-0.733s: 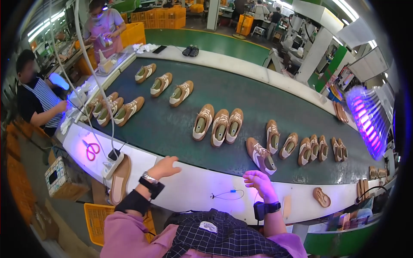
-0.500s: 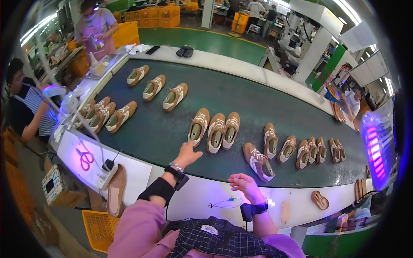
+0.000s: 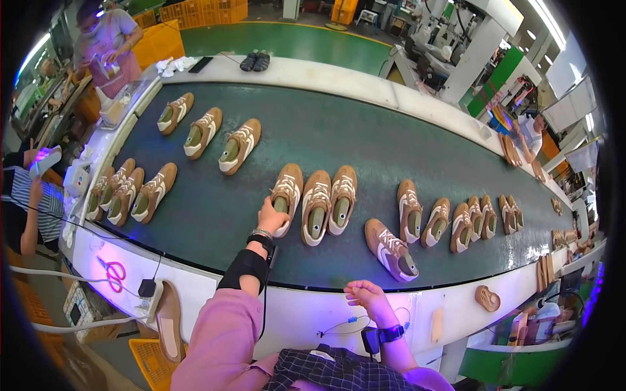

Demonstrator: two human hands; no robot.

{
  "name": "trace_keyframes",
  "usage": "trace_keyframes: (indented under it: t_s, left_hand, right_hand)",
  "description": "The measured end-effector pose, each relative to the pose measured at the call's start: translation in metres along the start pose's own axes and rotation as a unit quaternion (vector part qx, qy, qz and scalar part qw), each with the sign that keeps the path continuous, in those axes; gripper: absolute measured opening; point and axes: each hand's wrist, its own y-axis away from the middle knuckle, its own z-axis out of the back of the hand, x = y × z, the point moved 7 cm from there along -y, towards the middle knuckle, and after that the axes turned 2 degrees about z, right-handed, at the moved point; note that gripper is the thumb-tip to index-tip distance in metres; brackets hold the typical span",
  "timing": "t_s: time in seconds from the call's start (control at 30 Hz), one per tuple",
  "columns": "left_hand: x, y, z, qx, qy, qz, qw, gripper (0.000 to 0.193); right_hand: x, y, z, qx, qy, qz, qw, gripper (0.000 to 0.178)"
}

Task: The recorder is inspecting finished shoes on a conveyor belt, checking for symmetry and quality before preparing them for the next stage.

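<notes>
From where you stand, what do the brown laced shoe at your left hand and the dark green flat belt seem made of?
The brown laced shoe: probably suede or a lookalike, since its upper looks matt. The dark green flat belt: perhaps rubber or plastic, faintly glossy where light reflects.

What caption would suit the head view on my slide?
Left hand touches a brown sneaker on the dark green surface; right hand is empty.

Pink sleeves (image 3: 218, 332) flank a dark, white-checked apron (image 3: 329, 375), a black cuff (image 3: 242, 271), strap (image 3: 259, 242) and bracelet (image 3: 262, 232) ahead-left of it, a band (image 3: 392, 333) with black box (image 3: 371, 339) ahead-right.
</notes>
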Motion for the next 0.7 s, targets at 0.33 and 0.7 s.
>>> trace_keyframes:
  t_s: [0.33,0.7]
  left_hand:
    - [-0.073,0.179,0.023,0.173,0.407,-0.020,0.897,0.069]
    - [-0.091,0.116,-0.012,0.015,0.024,-0.158,0.987,0.058]
  right_hand:
    - [0.030,-0.024,-0.050,0.081,-0.044,0.112,0.989,0.064]
    - [-0.014,0.019,-0.023,0.213,-0.369,0.002,0.905,0.085]
